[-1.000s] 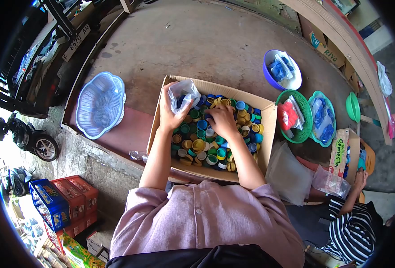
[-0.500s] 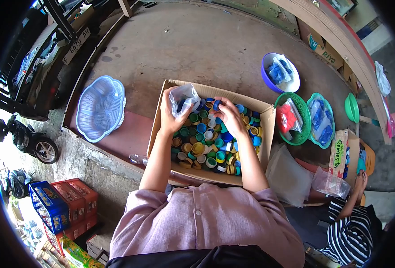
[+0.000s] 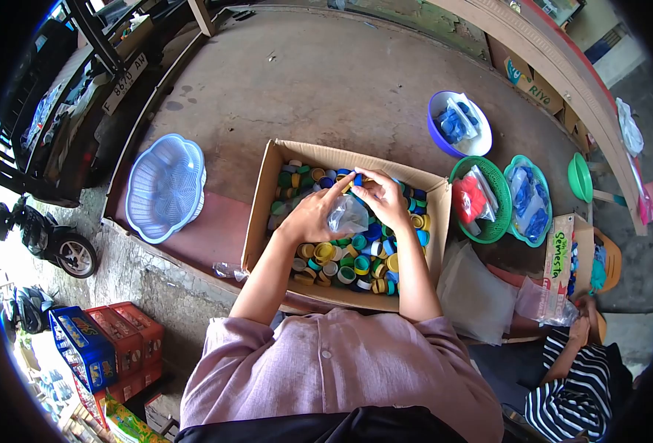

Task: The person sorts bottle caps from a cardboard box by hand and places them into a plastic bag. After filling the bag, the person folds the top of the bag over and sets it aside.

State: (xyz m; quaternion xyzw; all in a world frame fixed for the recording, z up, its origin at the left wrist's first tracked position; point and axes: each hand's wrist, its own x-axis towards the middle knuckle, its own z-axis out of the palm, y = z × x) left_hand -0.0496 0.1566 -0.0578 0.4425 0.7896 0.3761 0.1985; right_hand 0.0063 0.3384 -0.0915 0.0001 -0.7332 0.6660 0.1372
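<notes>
A cardboard box full of loose plastic bottle caps in blue, green, yellow and white is in front of me. Over it, my left hand grips a clear plastic bag, with its index finger stretched toward my right fingertips. My right hand pinches a blue bottle cap just above the bag. The two hands almost meet, and part of the bag is hidden behind the left fingers.
A pale blue plastic basket stands on the left. To the right are a purple bowl, a green basket and a turquoise basket with bagged caps. Clear plastic sheets lie beside the box. A person in stripes sits at right.
My left hand has moved right and down with the bag, closing in on my right hand. The bag now hangs below the fingers. At right, the other person's hands have shifted lower.
</notes>
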